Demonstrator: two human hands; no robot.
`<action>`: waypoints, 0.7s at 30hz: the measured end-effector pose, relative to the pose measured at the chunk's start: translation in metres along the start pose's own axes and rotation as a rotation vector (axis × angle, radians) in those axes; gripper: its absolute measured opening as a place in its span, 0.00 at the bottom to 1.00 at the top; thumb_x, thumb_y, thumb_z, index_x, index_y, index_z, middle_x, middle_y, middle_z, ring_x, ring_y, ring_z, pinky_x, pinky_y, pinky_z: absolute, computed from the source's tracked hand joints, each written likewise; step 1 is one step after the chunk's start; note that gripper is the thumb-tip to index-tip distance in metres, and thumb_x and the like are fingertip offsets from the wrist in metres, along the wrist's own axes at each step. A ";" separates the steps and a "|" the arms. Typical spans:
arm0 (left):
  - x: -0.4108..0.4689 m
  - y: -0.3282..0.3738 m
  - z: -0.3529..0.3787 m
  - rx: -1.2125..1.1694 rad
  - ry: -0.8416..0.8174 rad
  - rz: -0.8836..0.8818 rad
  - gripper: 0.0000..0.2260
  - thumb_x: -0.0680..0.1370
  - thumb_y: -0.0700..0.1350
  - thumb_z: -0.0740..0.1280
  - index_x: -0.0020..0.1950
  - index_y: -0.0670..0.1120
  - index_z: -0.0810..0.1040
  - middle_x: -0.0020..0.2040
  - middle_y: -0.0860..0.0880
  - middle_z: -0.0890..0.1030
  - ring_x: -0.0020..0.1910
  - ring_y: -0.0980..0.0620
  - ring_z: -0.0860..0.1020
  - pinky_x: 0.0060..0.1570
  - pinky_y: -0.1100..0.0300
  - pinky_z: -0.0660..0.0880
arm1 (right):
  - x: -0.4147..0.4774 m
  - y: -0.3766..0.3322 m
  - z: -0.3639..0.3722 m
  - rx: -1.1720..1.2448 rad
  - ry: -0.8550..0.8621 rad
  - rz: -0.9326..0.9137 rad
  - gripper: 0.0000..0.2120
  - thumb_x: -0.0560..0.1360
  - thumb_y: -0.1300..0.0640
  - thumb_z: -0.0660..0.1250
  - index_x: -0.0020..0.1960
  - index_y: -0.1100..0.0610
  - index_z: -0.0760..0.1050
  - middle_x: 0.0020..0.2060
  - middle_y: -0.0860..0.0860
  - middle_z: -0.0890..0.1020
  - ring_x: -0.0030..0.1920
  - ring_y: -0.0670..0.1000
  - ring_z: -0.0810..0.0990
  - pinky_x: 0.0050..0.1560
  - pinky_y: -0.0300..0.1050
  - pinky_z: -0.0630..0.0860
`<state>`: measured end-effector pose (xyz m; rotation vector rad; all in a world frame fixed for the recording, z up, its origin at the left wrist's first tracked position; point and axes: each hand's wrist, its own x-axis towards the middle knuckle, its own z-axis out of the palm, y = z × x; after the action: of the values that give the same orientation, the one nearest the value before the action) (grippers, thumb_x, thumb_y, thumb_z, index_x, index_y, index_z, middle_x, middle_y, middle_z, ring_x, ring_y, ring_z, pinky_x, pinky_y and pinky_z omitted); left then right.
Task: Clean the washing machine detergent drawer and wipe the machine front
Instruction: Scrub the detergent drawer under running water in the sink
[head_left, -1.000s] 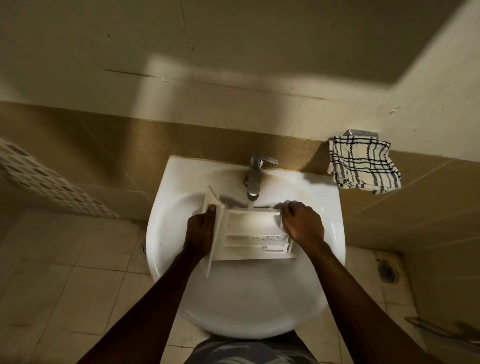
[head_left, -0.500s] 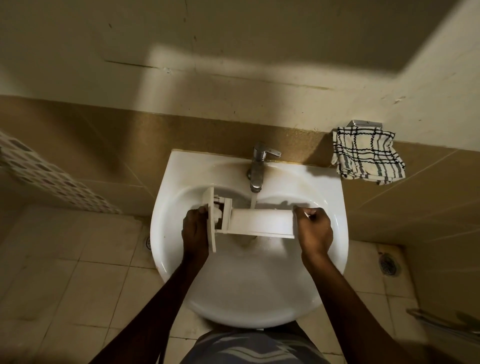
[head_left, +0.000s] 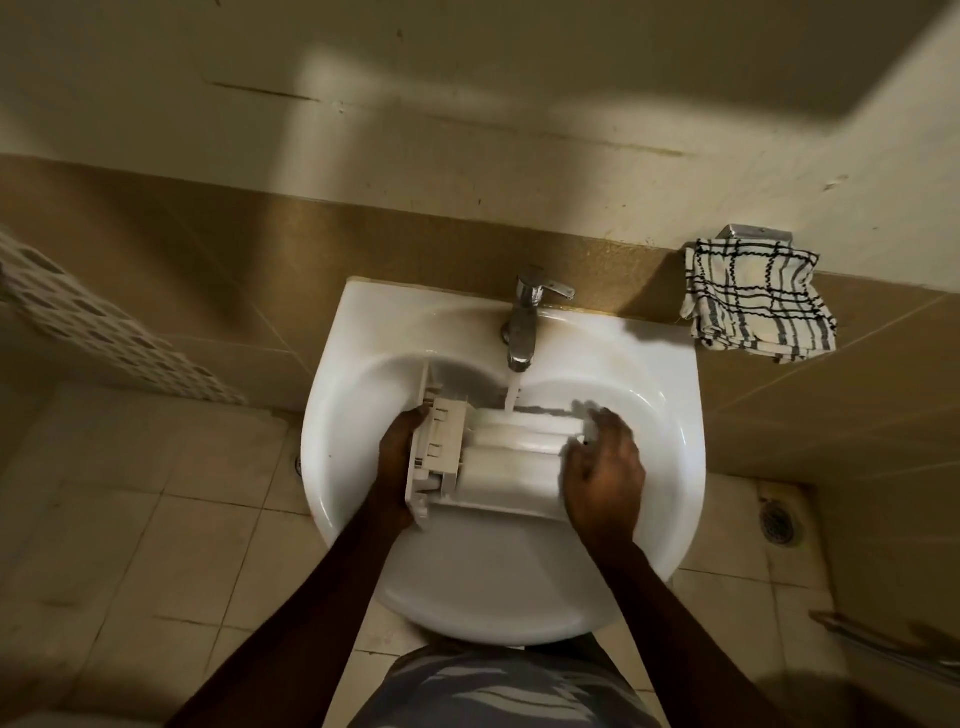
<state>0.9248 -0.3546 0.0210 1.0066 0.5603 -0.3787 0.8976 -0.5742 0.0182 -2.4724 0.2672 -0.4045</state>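
Note:
The white plastic detergent drawer (head_left: 498, 465) lies across the white sink (head_left: 498, 582), turned so its rounded underside faces up. Water runs from the chrome tap (head_left: 524, 322) onto its far edge. My left hand (head_left: 397, 462) grips the drawer's front panel at the left end. My right hand (head_left: 602, 467) holds the drawer's right end, fingers wrapped over it. The washing machine is not in view.
A black-and-white checked cloth (head_left: 758, 301) hangs from a metal holder on the wall to the sink's right. A floor drain (head_left: 776, 522) sits in the tiled floor at the right. A patterned tile band (head_left: 104, 332) runs along the left wall.
The drawer has been rolled over from compartments-up to underside-up under the running water. Both hands stayed at its ends and shifted slightly toward me.

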 end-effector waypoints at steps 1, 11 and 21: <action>0.003 -0.003 -0.002 -0.026 0.012 0.009 0.18 0.80 0.52 0.58 0.48 0.44 0.85 0.40 0.41 0.85 0.36 0.46 0.82 0.39 0.53 0.76 | 0.001 0.000 0.006 -0.130 -0.087 -0.100 0.18 0.80 0.54 0.60 0.68 0.58 0.73 0.64 0.55 0.77 0.64 0.55 0.75 0.62 0.52 0.73; 0.008 -0.009 -0.011 -0.007 0.156 0.020 0.32 0.68 0.60 0.73 0.62 0.37 0.78 0.49 0.36 0.82 0.38 0.41 0.81 0.29 0.56 0.78 | 0.004 -0.068 0.060 -0.260 -0.503 -0.104 0.24 0.81 0.47 0.57 0.73 0.58 0.64 0.66 0.58 0.75 0.67 0.58 0.73 0.66 0.52 0.73; 0.003 0.000 -0.002 0.023 0.109 0.093 0.13 0.79 0.47 0.63 0.52 0.38 0.80 0.38 0.40 0.85 0.33 0.45 0.83 0.29 0.57 0.79 | -0.011 0.000 -0.009 -0.353 -0.463 -0.278 0.26 0.83 0.45 0.48 0.78 0.51 0.60 0.75 0.50 0.66 0.77 0.52 0.61 0.75 0.51 0.59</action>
<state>0.9266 -0.3526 0.0189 1.0758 0.6054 -0.2493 0.8844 -0.5758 0.0226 -2.8693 -0.2179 0.1259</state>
